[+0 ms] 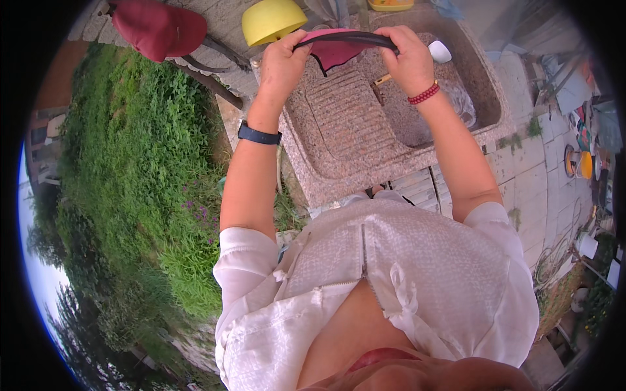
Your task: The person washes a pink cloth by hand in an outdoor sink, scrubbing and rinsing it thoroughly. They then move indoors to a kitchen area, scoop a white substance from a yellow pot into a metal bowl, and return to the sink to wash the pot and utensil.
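Both hands hold a pink cloth piece with black trim [337, 53] above a speckled stone sink [318, 181]. My left hand [283, 63] pinches one end of its black band, and my right hand [408, 61] grips the other end. The band is stretched in a slight arch, and pink fabric hangs below it. Beneath lies the sink's ribbed washboard [352, 117]. A wooden handle [382, 79] shows beside my right hand; what it belongs to is mostly hidden. Past that hand, a white cup or small bowl [439, 52] is in the basin.
A yellow plastic bowl [273, 22] sits by the sink's far left corner. A dark red cap [159, 29] rests farther left. Something clear and shiny [462, 100], water or plastic, is in the basin. Green plants [137, 137] grow left; paving [528, 181] lies right.
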`<state>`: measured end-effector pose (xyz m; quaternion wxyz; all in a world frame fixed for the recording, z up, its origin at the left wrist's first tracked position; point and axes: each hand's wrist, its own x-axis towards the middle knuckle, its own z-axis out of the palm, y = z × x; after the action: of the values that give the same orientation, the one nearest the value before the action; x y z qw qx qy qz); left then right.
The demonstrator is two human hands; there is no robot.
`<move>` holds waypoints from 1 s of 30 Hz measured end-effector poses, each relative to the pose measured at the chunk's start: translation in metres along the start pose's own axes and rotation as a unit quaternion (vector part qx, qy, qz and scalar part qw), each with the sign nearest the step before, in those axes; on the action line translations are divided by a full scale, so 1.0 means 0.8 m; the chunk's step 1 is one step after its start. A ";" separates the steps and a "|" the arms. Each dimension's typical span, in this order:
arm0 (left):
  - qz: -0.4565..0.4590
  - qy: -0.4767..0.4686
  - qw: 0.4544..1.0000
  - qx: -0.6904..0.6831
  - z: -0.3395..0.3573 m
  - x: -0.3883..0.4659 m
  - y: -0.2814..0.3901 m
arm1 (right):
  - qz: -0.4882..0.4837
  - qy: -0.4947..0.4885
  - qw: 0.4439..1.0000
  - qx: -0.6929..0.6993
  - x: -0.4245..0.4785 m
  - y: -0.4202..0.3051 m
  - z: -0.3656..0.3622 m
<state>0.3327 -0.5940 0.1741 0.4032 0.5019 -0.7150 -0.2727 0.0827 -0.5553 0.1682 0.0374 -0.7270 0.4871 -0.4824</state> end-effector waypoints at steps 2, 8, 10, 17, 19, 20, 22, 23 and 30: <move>0.015 -0.024 0.999 0.034 0.013 -0.031 -0.015 | 0.028 -0.037 0.999 -0.005 -0.037 0.003 0.008; -0.004 -0.311 0.936 0.168 0.080 -0.200 -0.148 | 0.037 -0.336 0.939 -0.067 -0.226 0.051 0.062; 0.014 -0.383 0.894 0.230 0.086 -0.231 -0.136 | 0.024 -0.374 0.927 -0.020 -0.259 0.034 0.056; 0.096 -0.286 0.932 0.203 0.136 -0.196 -0.093 | 0.265 -0.444 0.851 0.092 -0.213 0.039 0.045; 0.170 -0.259 0.932 0.186 0.175 -0.219 -0.126 | 0.219 -0.392 0.880 0.155 -0.199 0.041 0.067; 0.179 -0.286 0.923 0.183 0.191 -0.233 -0.138 | 0.164 -0.379 0.889 0.197 -0.195 0.041 0.083; 0.165 -0.406 0.861 0.256 0.194 -0.232 -0.128 | 0.049 -0.377 0.899 0.218 -0.206 0.044 0.117; 0.158 -0.378 0.884 0.225 0.200 -0.232 -0.131 | -0.011 -0.389 0.899 0.199 -0.223 0.048 0.138; 0.090 -0.434 0.878 0.184 0.191 -0.225 -0.121 | -0.178 -0.506 0.837 0.110 -0.190 0.103 0.179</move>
<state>0.2818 -0.4611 -0.0379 -0.0239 0.3323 -0.8974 -0.2893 0.1236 -0.5448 -0.0520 0.2717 -0.9350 0.2067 -0.0964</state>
